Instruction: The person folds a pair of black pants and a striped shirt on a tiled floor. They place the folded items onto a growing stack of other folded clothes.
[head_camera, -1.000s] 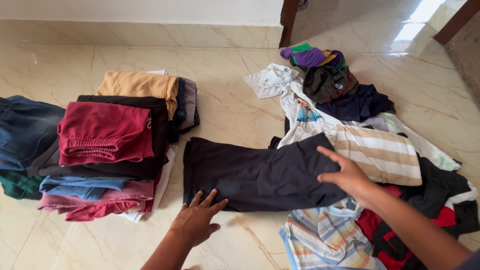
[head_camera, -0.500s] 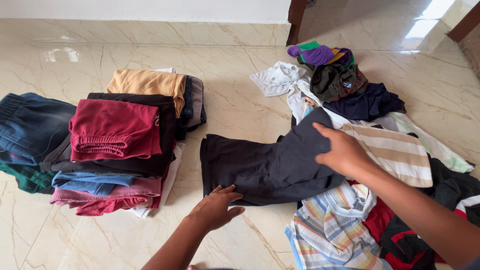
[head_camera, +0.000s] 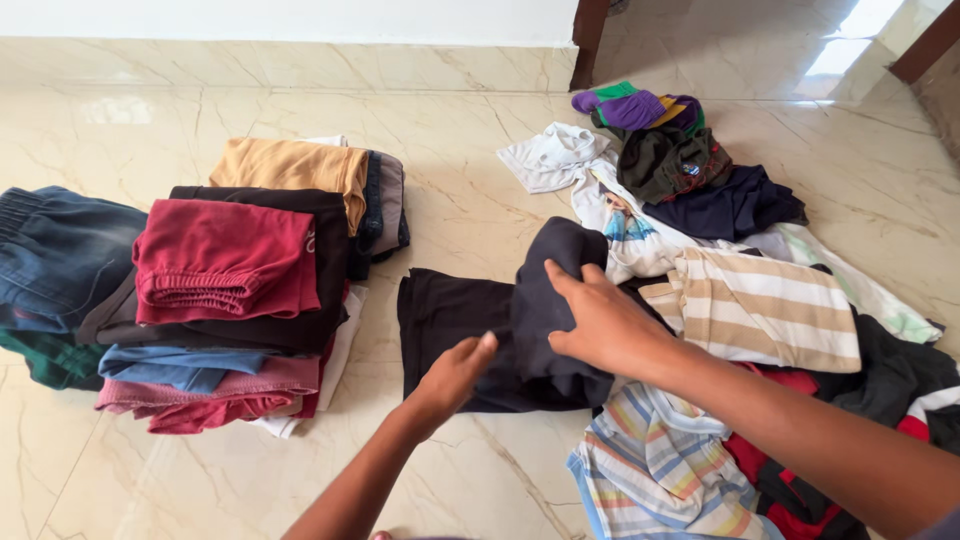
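A black garment lies on the marble floor between two heaps of clothes, its right part lifted and doubled over toward the left. My right hand grips that raised fold of black cloth, fingers on its top. My left hand hovers over the garment's near edge, fingers together and pointing right, almost touching the cloth.
A stack of folded clothes stands at the left, with a maroon piece on top, a tan one behind and blue jeans beside it. Loose clothes are heaped at the right, among them a striped beige shirt. A dark wooden post rises at the back.
My right hand has carried the black garment's right end leftward, folding it over. My left hand has lifted off the floor and moved up to the garment's near edge.
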